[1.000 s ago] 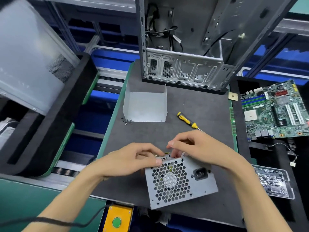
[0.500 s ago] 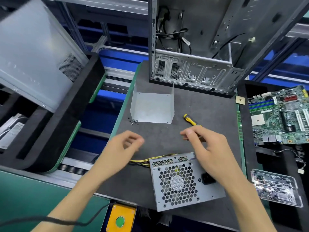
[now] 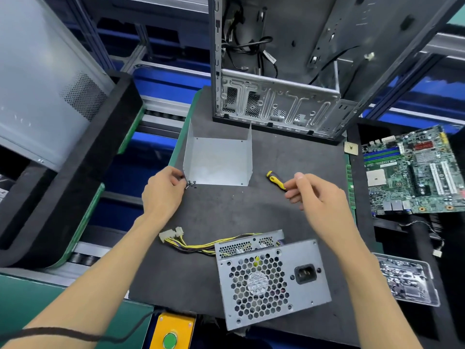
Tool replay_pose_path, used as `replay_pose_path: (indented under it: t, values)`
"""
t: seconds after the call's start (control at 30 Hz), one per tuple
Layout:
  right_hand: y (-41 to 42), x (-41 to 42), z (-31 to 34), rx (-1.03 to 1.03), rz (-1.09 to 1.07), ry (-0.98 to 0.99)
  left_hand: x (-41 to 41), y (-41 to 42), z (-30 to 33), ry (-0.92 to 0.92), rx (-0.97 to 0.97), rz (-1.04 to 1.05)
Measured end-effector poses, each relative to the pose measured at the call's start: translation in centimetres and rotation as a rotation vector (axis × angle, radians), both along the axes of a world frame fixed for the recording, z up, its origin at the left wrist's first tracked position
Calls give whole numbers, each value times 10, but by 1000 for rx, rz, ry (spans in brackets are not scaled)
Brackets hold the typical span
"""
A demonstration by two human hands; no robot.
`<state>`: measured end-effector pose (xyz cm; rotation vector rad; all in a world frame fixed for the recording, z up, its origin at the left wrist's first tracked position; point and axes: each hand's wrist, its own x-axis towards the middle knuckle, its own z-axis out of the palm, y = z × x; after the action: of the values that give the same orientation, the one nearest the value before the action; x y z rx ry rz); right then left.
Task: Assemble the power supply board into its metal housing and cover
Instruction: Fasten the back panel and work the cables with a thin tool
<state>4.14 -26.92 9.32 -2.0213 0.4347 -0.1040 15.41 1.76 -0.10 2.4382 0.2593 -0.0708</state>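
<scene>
The power supply housing (image 3: 273, 280) lies on the dark tabletop (image 3: 226, 210) close to the person, fan grille facing up, with its yellow cable bundle (image 3: 201, 245) running out to the left. The bent metal cover (image 3: 218, 159) stands apart from it, farther back, in front of the open computer case (image 3: 276, 96). The left hand (image 3: 163, 190) is at the cover's near left corner, its fingers curled and pinching toward the small screws (image 3: 191, 183) that lie there; I cannot tell if it has one already. The right hand (image 3: 314, 195) is half open, holds nothing, and its fingers reach to the yellow screwdriver (image 3: 276, 180), just beside the handle. The main risk, as I judge it, is the screws: they are tiny and lie near the tabletop edge, so a careless pinch could flick one off to the rails below. The cover is also very close to the left hand and a push could slide it or tip it. Later, when the cover goes on the housing, the loose cables could be trapped under its edge if they are not led out through the opening first.
</scene>
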Motion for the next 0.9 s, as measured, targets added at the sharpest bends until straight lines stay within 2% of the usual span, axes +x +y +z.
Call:
replay_pose_path:
  t: [0.23,0.53,0.7,0.8,0.9]
  values:
    - [-28,24,-46,-186,-63,154,10,2,10,73,-117,32]
    - [-25,52,-75,-375,51,300,19,-2,11,92,3,56]
    - [-26,56,-78,-426,70,324,21,4,11,101,-216,139]
    - [-28,59,-74,-422,55,295,19,8,21,10,-299,253]
    - [-29,62,-62,-316,-24,225,16,9,43,-95,-449,303]
